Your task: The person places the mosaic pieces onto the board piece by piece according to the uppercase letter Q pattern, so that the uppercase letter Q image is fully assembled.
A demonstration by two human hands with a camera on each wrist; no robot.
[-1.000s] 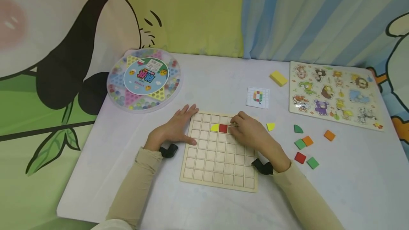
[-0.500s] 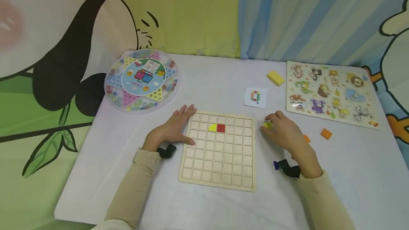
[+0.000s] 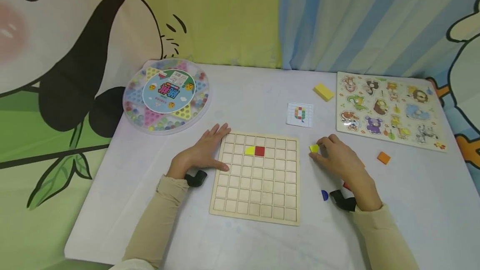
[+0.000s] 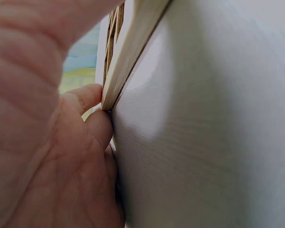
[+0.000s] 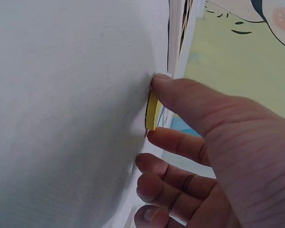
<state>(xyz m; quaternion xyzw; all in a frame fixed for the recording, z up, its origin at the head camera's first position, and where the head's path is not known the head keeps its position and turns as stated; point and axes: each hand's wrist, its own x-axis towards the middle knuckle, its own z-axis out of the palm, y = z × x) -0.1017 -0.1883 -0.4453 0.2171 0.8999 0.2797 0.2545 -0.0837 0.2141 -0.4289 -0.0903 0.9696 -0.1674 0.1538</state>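
In the head view, a wooden grid board point(image 3: 261, 182) lies on the white table. In its upper rows a yellow quarter-round tile point(image 3: 249, 150) sits beside a red square tile point(image 3: 259, 151). My left hand point(image 3: 200, 150) rests along the board's upper left edge, fingers extended and thumb over the grid; in the left wrist view its fingertips touch the board's corner point(image 4: 115, 78). To the right of the board, my right hand point(image 3: 343, 159) pinches a second yellow tile point(image 3: 313, 148) between thumb and index finger, low at the table. The right wrist view shows this yellow tile point(image 5: 152, 111) edge-on.
Near the right wrist lie a blue half-round tile point(image 3: 324, 195) and a mostly hidden red tile point(image 3: 346, 186). An orange tile point(image 3: 383, 158) is farther right. Behind are a pattern card point(image 3: 299, 114), a yellow block point(image 3: 323, 91), an animal puzzle point(image 3: 390, 111) and a round marble game point(image 3: 168, 95).
My right hand has moved right, off the board and over to the loose yellow tile, which it now pinches. The blue tile has come into view. My left hand stays at the board's edge.
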